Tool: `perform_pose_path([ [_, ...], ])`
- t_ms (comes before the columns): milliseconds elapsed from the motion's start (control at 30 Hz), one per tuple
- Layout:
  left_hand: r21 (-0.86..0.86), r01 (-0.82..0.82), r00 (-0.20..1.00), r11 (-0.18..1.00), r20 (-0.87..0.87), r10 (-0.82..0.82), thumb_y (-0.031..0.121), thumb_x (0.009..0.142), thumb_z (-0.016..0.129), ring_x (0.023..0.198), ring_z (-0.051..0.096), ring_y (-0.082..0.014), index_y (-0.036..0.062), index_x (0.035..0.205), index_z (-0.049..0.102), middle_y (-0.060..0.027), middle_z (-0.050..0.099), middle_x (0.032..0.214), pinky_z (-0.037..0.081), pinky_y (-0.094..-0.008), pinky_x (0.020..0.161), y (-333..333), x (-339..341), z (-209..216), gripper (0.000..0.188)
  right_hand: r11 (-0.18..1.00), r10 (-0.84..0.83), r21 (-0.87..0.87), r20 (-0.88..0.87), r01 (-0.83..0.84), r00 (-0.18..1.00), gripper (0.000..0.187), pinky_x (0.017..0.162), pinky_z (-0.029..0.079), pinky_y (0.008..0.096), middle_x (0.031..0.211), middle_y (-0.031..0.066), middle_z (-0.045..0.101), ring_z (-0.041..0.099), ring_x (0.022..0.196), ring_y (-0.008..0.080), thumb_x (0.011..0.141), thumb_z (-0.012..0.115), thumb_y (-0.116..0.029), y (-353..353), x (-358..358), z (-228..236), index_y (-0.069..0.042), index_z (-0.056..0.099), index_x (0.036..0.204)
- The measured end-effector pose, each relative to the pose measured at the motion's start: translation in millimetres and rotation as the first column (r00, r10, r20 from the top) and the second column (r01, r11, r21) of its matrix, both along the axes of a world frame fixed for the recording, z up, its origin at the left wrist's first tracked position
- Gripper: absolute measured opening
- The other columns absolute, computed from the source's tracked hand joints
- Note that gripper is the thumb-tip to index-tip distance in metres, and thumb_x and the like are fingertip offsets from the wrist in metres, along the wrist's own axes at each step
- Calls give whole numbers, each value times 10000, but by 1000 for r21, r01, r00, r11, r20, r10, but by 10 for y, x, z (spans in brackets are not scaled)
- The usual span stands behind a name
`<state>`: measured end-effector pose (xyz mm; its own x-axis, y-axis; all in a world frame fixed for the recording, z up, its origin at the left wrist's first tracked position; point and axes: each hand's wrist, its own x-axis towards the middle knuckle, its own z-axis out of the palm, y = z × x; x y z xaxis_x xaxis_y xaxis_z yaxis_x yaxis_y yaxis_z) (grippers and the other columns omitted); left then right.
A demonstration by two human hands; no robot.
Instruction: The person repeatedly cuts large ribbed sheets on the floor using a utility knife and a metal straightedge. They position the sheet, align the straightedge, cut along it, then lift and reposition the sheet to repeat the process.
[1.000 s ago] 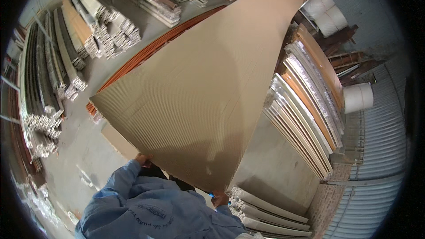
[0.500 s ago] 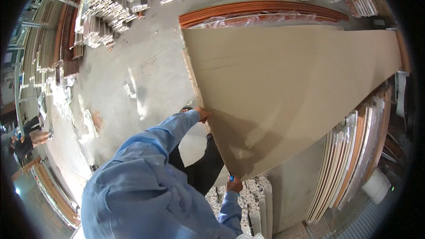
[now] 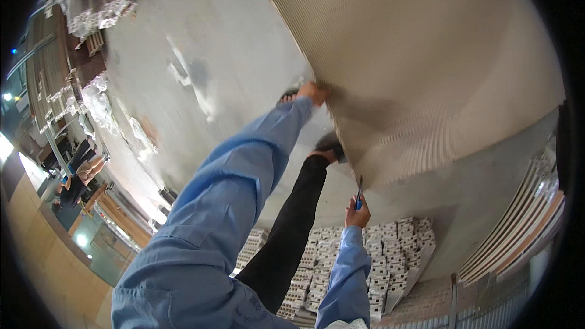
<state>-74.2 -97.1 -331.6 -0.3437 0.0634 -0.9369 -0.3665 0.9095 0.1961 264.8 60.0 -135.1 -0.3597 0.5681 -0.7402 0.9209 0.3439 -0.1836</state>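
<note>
A wide tan corrugated cardboard sheet [image 3: 439, 67] spreads across the upper right, its near edge running down to a corner. My left hand [image 3: 314, 92] is closed on that edge, fingers partly hidden by the sheet. Lower down, my right hand [image 3: 357, 212] grips a small blue-handled cutting tool [image 3: 359, 201]. Its dark, narrow tip points up beside the sheet's corner; whether it is scissors or a knife I cannot tell.
Under my right arm lie stacked white hollow profiles [image 3: 390, 256]. Long wrapped panels [image 3: 518, 225] stand at the right. Grey concrete floor [image 3: 231, 42] spans the left, with more profile bundles [image 3: 100, 9] beyond. A person [image 3: 79, 173] is at the far left.
My view has shifted closer to the sheet's near edge. The right hand, earlier at the sheet's corner, now sits just below it with the blue tool pointing up. The left hand keeps its hold.
</note>
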Motion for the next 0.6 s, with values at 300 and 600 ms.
perform_pose_path([
  [300, -96, 2, 995, 995, -102, -11, 492, 793, 613, 824, 640, -261, 84, 869, 688, -98, 664, 831, 502, -379, 745, 357, 42, -875, 421, 865, -456, -87, 277, 494, 846, 290, 489, 521, 255, 708, 70, 651, 607, 549, 110, 825, 684, -255, -419, 547, 393, 6, 663, 952],
  [600, -239, 86, 981, 967, -146, -124, 501, 785, 572, 1042, 579, -328, 94, 1091, 636, -152, 619, 1110, 465, -418, 869, 151, 99, -887, 513, 737, -615, -53, 358, 673, 702, 182, 425, 489, 285, 644, 82, 640, 619, 481, 153, 804, 694, -198, -846, 1237, 1218, -23, 670, 853],
])
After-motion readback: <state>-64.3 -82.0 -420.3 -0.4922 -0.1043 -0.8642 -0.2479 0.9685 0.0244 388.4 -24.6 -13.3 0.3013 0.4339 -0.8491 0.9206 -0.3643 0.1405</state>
